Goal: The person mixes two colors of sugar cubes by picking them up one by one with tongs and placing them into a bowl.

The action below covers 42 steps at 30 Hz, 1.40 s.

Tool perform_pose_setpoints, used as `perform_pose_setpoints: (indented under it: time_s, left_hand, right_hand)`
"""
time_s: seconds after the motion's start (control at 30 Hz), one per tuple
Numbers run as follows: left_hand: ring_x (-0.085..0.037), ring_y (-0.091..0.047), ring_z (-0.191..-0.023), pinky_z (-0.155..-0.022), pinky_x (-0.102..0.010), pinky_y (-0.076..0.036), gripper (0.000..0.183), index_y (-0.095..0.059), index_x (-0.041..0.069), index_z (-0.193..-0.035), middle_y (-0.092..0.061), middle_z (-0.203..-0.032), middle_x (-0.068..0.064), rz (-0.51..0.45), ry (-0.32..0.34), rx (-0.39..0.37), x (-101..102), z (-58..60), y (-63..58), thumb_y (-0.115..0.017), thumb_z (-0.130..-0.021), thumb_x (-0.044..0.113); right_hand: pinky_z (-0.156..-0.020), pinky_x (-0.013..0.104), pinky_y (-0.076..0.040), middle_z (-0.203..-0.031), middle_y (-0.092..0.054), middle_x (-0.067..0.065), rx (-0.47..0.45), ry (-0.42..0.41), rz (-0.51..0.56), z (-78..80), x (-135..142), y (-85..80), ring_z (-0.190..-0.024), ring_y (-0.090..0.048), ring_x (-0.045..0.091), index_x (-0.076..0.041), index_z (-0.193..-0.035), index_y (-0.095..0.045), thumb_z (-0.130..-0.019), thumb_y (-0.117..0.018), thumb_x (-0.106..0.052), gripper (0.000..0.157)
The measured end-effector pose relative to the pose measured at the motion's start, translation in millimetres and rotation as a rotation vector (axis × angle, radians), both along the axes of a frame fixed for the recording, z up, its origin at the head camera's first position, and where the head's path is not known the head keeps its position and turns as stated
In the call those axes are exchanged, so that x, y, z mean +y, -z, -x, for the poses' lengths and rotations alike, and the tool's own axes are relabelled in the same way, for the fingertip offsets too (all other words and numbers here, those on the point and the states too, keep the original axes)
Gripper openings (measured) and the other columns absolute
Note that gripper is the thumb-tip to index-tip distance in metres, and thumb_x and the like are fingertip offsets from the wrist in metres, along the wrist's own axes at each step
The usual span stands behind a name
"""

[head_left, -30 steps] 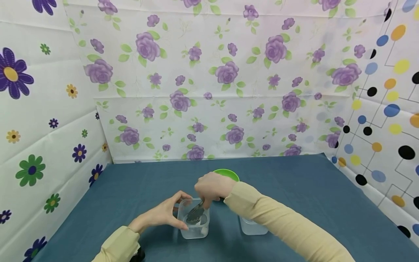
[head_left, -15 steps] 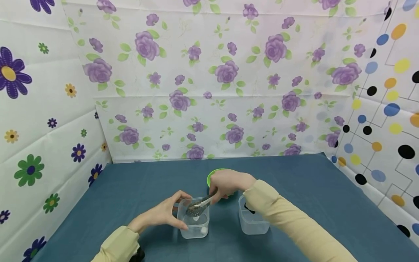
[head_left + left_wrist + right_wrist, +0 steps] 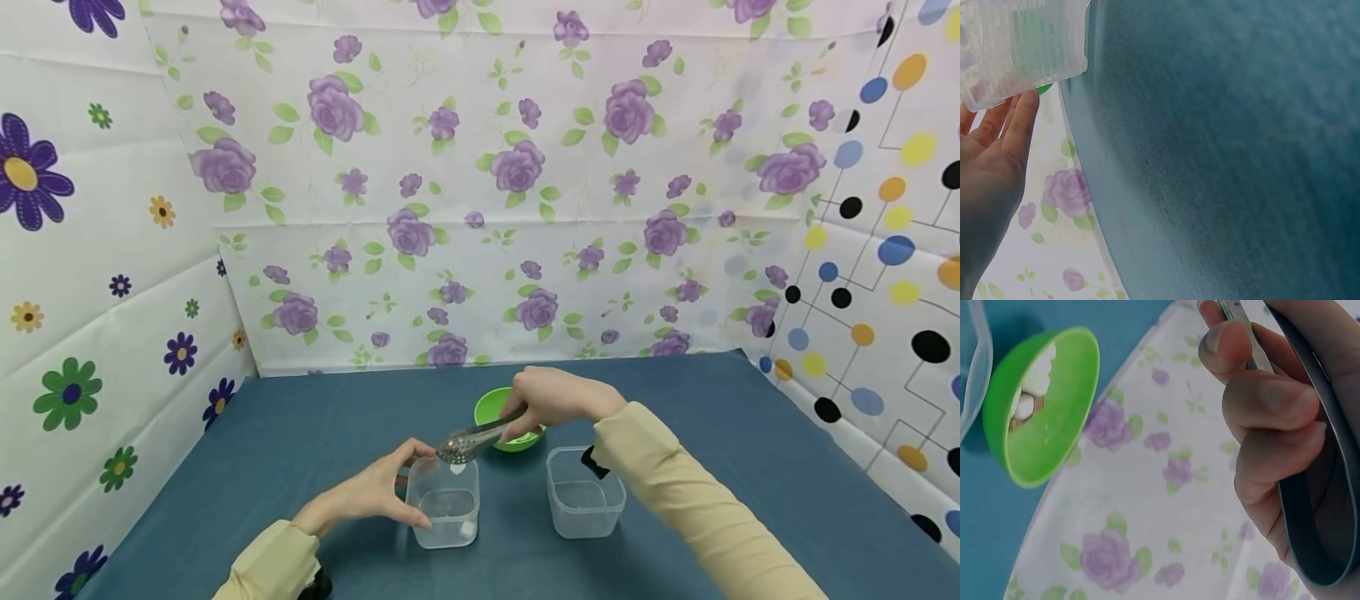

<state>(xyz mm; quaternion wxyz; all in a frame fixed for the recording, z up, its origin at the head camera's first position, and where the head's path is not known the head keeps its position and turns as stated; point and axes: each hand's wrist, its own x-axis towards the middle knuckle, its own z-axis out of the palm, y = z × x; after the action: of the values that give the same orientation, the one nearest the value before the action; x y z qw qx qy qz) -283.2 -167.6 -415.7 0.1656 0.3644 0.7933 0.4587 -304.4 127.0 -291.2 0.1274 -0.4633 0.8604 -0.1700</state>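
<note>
My left hand (image 3: 378,490) grips a clear square plastic container (image 3: 444,533), thumb at its near side and fingers at its far side. A small white piece (image 3: 468,529) lies inside, low in the near right corner. My right hand (image 3: 551,396) holds metal tongs (image 3: 480,435), their perforated head over the container's back rim. A white bit (image 3: 457,469) shows just under the head; whether the tongs pinch it I cannot tell. Partly behind the tongs stands a green bowl (image 3: 491,406). In the right wrist view this bowl (image 3: 1054,447) contains white pieces (image 3: 1038,378) and brown bits.
A second clear container (image 3: 585,521) stands to the right, below my right forearm. Blue cloth (image 3: 337,408) covers the table. A flower-printed sheet (image 3: 465,167) rises at the back, with patterned sheets on both sides.
My right hand has lifted the tongs out of the left container and moved back and right. The white bit under their head has risen too. My left hand stays on the container.
</note>
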Motion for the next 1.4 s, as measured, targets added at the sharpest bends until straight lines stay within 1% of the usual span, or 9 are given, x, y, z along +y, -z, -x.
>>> perform_pose_setpoints:
  time_s: [0.1,0.17,0.27,0.4,0.57,0.73,0.93,1.17,1.4]
  left_hand:
    - [-0.034,-0.039,-0.112,-0.085,-0.042,-0.041,0.064,-0.035,0.01,-0.128,-0.039,-0.127,-0.012,-0.011,0.015,0.002,0,0.2,0.6,-0.074,-0.077,0.018]
    - [-0.033,-0.04,-0.112,-0.085,-0.042,-0.041,0.064,-0.035,0.009,-0.128,-0.039,-0.127,-0.012,-0.01,0.016,0.005,0,0.2,0.5,-0.074,-0.077,0.018]
    - [-0.032,-0.04,-0.111,-0.085,-0.042,-0.042,0.064,-0.036,0.009,-0.127,-0.039,-0.127,-0.013,-0.009,0.015,0.007,0,0.3,0.2,-0.074,-0.077,0.019]
    - [-0.032,-0.04,-0.111,-0.085,-0.042,-0.042,0.064,-0.036,0.009,-0.127,-0.039,-0.127,-0.015,-0.013,0.02,0.005,0,0.3,0.5,-0.074,-0.077,0.018]
    - [-0.032,-0.041,-0.111,-0.084,-0.04,-0.042,0.064,-0.036,0.01,-0.127,-0.04,-0.126,-0.014,-0.013,0.017,0.011,-1,0.3,2.2,-0.074,-0.077,0.019]
    - [-0.031,-0.04,-0.112,-0.085,-0.04,-0.042,0.064,-0.036,0.009,-0.127,-0.039,-0.126,-0.015,-0.011,0.017,0.002,-1,-0.3,2.1,-0.074,-0.077,0.019]
    - [-0.029,-0.04,-0.112,-0.086,-0.04,-0.041,0.064,-0.036,0.009,-0.127,-0.038,-0.127,-0.014,-0.013,0.015,-0.015,0,0.5,0.6,-0.074,-0.077,0.02]
    - [-0.029,-0.04,-0.112,-0.086,-0.04,-0.041,0.064,-0.036,0.01,-0.127,-0.038,-0.127,-0.015,-0.014,0.019,-0.013,0,1.6,0.8,-0.074,-0.077,0.02]
    - [-0.028,-0.04,-0.112,-0.086,-0.04,-0.041,0.064,-0.036,0.01,-0.127,-0.038,-0.128,-0.015,-0.015,0.018,-0.014,-1,1.3,1.4,-0.074,-0.077,0.019]
  right_hand:
    - [-0.039,0.022,-0.031,-0.047,-0.051,-0.002,-0.023,0.052,0.029,3.3,12,-3.3,-0.035,-0.036,0.009,-0.023,-0.075,-0.071,-0.084,-0.066,-0.026,0.011]
    - [-0.039,0.022,-0.032,-0.049,-0.054,0.001,-0.027,0.081,0.043,6.0,19,-4.7,-0.034,-0.036,0.01,-0.022,-0.083,-0.073,-0.084,-0.067,-0.026,0.007]
    - [-0.039,0.022,-0.033,-0.048,-0.053,0.002,-0.018,0.12,0.048,11.6,31,-4.2,-0.033,-0.034,0.01,-0.021,-0.085,-0.073,-0.084,-0.066,-0.026,0.008]
    - [-0.04,0.022,-0.034,-0.044,-0.05,-0.002,-0.004,0.175,0.037,19.5,44,0.3,-0.032,-0.031,0.009,-0.019,-0.085,-0.073,-0.084,-0.066,-0.027,0.011]
    - [-0.043,0.024,-0.04,-0.044,-0.051,-0.004,-0.003,0.224,0.027,26.3,53,8.4,-0.032,-0.032,0.009,-0.013,-0.093,-0.073,-0.083,-0.068,-0.025,0.017]
    - [-0.045,0.025,-0.043,-0.043,-0.051,-0.004,0.017,0.257,0.01,31.2,60,16.3,-0.031,-0.033,0.009,-0.011,-0.092,-0.073,-0.083,-0.068,-0.023,0.016]
    - [-0.049,0.025,-0.046,-0.042,-0.05,-0.004,0.026,0.306,-0.009,35.3,65,24.4,-0.031,-0.036,0.01,-0.009,-0.097,-0.072,-0.081,-0.07,-0.025,0.023]
    - [-0.043,0.025,-0.041,-0.042,-0.049,-0.004,0.017,0.319,-0.043,38.9,65,34.1,-0.033,-0.036,0.01,-0.019,-0.085,-0.073,-0.081,-0.07,-0.027,0.009]
    - [-0.042,0.026,-0.041,-0.042,-0.049,-0.004,0.026,0.336,-0.062,37.2,62,30.6,-0.033,-0.036,0.011,-0.019,-0.08,-0.073,-0.081,-0.069,-0.031,0.013]
